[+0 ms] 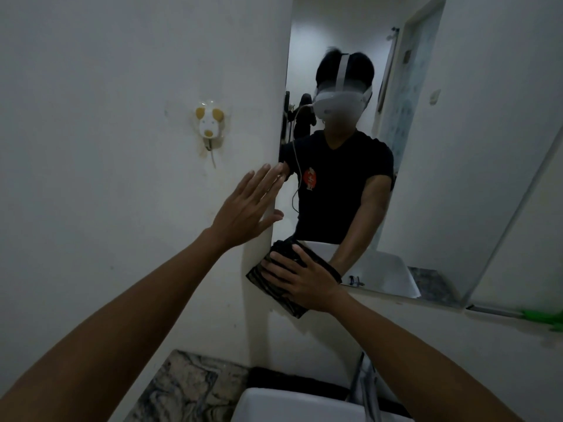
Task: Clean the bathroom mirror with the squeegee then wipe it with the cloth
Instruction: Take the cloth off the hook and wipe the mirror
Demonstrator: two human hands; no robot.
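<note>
The bathroom mirror [432, 166] hangs on the white wall and reflects a person in a dark shirt. My right hand [304, 277] presses a dark folded cloth [274, 287] flat against the mirror's lower left corner, with part of the cloth overlapping the wall below. My left hand [248, 205] is open, fingers spread, its palm against the wall at the mirror's left edge, fingertips touching the frame. A green-handled tool [539, 316], perhaps the squeegee, lies on the ledge at the far right, mostly out of frame.
A dog-shaped wall hook [208, 124] is stuck to the wall left of the mirror. Below are a white sink [289, 405], a metal tap [364, 382] and a marbled counter [185, 388].
</note>
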